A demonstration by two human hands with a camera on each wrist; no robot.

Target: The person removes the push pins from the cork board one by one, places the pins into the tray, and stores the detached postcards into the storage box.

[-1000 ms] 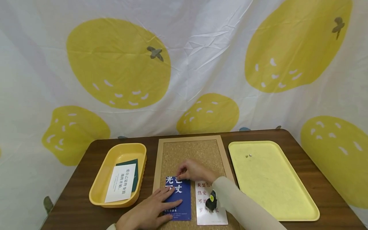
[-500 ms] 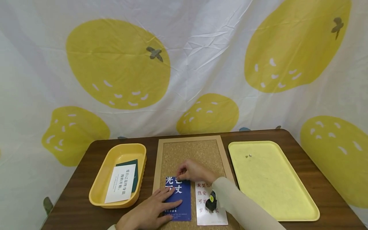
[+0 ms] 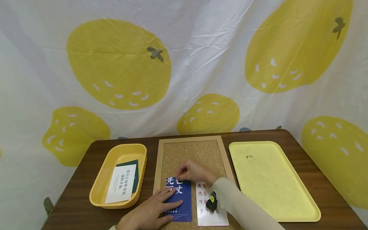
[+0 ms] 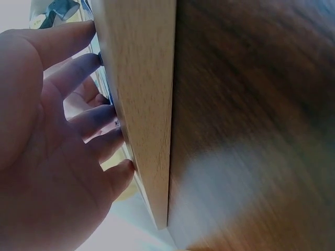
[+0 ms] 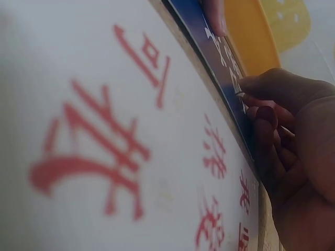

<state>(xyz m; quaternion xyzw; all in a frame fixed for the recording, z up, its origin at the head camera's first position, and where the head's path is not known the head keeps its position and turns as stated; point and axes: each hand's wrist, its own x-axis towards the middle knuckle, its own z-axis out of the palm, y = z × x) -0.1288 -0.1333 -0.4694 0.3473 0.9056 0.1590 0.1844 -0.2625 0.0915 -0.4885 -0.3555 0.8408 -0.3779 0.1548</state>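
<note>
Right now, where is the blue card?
In the head view, the blue card lies on the near part of the corkboard, just left of the white card with red writing, partly covered by the left hand.

The head camera looks forward and down from above, covering the table (image 3: 76, 188) and the patterned cloth (image 3: 187, 80) behind. The left wrist camera sits close at the palm side of the left hand (image 4: 57, 136), facing along the wooden frame (image 4: 138, 104). The right wrist camera sits low and close over the white card (image 5: 167, 136), facing the right hand (image 5: 298, 141) and blue card (image 5: 222, 78). Head and right wrist share both cards; head and left wrist, the frame.
</note>
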